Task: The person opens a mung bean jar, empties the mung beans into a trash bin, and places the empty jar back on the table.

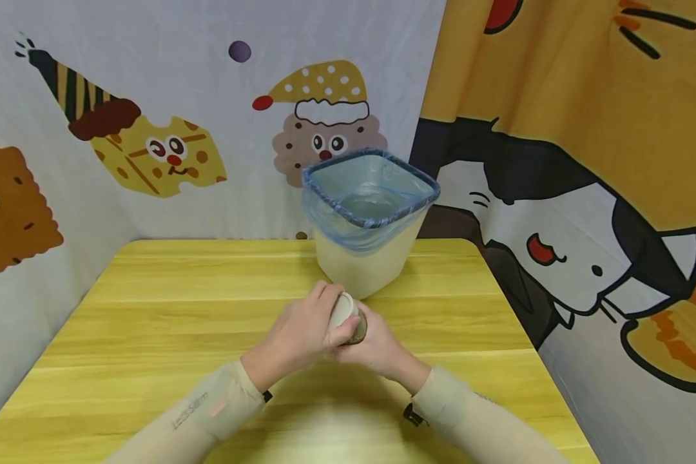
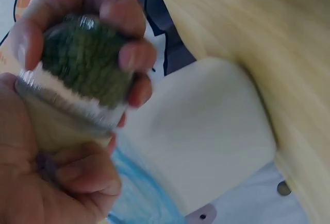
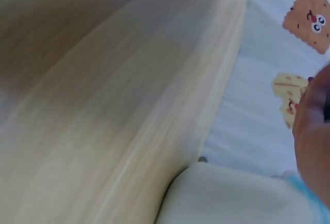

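Both hands meet over the table around a small clear jar of dark green granules, which has a pale lid. My left hand grips the jar at the lid, its thumb lying along the side. Around the jar's body curl the fingers of my right hand. In the left wrist view the jar is tilted, with the granules toward the right hand and the lid end toward the left hand. Only part of a hand shows at the right wrist view's edge.
A cream bin lined with a blue plastic bag stands just beyond the hands, near the back edge of the wood-grain table. Cartoon-printed curtains hang behind and beside the table.
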Demonstrator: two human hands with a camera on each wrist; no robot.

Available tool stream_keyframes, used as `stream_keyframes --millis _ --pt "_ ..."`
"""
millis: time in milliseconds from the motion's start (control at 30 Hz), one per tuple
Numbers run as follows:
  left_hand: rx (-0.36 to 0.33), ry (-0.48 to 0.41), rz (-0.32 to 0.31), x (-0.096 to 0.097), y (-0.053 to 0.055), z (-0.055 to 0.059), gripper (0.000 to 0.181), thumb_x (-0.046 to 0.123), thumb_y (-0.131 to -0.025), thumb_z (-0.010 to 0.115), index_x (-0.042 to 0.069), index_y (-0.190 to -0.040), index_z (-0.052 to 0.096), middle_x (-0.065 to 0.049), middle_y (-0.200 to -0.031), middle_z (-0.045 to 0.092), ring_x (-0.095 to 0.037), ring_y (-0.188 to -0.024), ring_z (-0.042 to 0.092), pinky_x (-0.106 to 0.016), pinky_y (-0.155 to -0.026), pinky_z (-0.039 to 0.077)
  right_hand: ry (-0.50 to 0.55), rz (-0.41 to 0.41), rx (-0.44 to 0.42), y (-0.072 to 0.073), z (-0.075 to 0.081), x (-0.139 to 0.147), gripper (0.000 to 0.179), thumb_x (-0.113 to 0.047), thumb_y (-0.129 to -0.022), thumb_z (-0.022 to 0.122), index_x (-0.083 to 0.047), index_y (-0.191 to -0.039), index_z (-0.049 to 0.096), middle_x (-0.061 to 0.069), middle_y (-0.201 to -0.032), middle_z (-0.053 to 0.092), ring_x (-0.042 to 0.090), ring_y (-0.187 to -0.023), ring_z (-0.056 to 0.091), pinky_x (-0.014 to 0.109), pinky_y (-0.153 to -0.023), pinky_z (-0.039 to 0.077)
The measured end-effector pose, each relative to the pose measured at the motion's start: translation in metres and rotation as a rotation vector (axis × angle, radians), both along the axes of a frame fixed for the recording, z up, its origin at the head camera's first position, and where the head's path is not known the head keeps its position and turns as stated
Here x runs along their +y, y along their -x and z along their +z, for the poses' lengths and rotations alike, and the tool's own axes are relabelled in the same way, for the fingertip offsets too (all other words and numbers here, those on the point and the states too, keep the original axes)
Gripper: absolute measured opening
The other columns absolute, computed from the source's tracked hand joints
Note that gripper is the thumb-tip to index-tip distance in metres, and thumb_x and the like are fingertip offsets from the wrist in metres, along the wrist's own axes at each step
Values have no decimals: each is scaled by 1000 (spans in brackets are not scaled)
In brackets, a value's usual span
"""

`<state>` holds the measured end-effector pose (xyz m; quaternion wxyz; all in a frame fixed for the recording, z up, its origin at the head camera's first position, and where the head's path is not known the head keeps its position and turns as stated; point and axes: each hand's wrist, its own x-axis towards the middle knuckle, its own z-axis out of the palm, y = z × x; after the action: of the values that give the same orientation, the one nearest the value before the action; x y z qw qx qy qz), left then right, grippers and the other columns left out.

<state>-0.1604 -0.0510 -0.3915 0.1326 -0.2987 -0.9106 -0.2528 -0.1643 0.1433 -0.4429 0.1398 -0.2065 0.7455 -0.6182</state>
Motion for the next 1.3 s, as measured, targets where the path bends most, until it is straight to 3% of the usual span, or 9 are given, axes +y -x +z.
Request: stream_keyframes --millis 67,233,333,467,700,800,933,1133,1300 --pt "-40 20 -30 -3 2 3 55 53 -105 60 9 -138 63 -10 -120 68 -18 -80 65 -29 -64 55 33 52 -25 3 -1 5 80 -12 -84 87 -13 -154 48 12 -135 64 22 -113 66 34 -91 62" --pt "-207 3 -262 -20 10 22 74 49 -100 71 10 -159 49 -9 -151 62 -23 -127 65 -40 -95 59 87 150 -43 8 5 20 77 -12 -82 88 -7 -149 51 8 -126 65 23 -109 65 35 -90 61" --pt "-270 -22 -339 -25 15 31 79 44 -93 80 10 -158 51 -7 -144 64 -19 -121 65 -34 -91 60 43 134 -8 8 11 24 78 -14 -78 91 -9 -147 54 9 -126 68 25 -111 66 36 -94 60" --pt "-237 -26 -333 -25 17 33 77 43 -88 86 6 -150 57 -6 -127 67 -15 -106 65 -26 -81 59 -40 62 58 5 11 20 81 -15 -77 91 -17 -149 55 9 -129 68 25 -113 66 38 -96 59" --pt "-170 11 -191 -18 14 20 69 51 -96 74 3 -143 58 -9 -125 68 -17 -99 68 -28 -77 59 -70 -36 58 2 6 13 88 -19 -78 94 -24 -155 51 10 -134 66 27 -115 65 45 -94 58" --pt "-153 31 -198 -20 15 22 77 54 -95 76 6 -151 54 -10 -143 63 -22 -118 68 -37 -91 61 -24 35 0 7 7 16 87 -19 -81 92 -22 -156 48 12 -135 64 27 -116 64 45 -96 59" --pt "-198 30 -320 -28 18 32 87 44 -90 87 12 -161 48 -10 -162 52 -28 -142 58 -46 -108 57 98 202 -78 14 8 27 79 -29 -90 88 -13 -154 45 10 -133 63 23 -115 65 41 -96 61" --pt "-331 -75 -377 -31 24 39 82 34 -85 93 16 -155 53 -6 -147 61 -19 -119 63 -34 -91 59 409 454 -240 17 3 32 61 -61 -106 55 -15 -146 50 -3 -129 65 12 -112 64 32 -97 58" --pt "-239 -129 -355 -28 24 33 83 37 -82 95 15 -152 57 -3 -137 63 -16 -113 65 -31 -87 60 572 543 -346 16 -1 25 51 -55 -113 44 -16 -146 54 -2 -128 70 13 -116 69 29 -100 58"
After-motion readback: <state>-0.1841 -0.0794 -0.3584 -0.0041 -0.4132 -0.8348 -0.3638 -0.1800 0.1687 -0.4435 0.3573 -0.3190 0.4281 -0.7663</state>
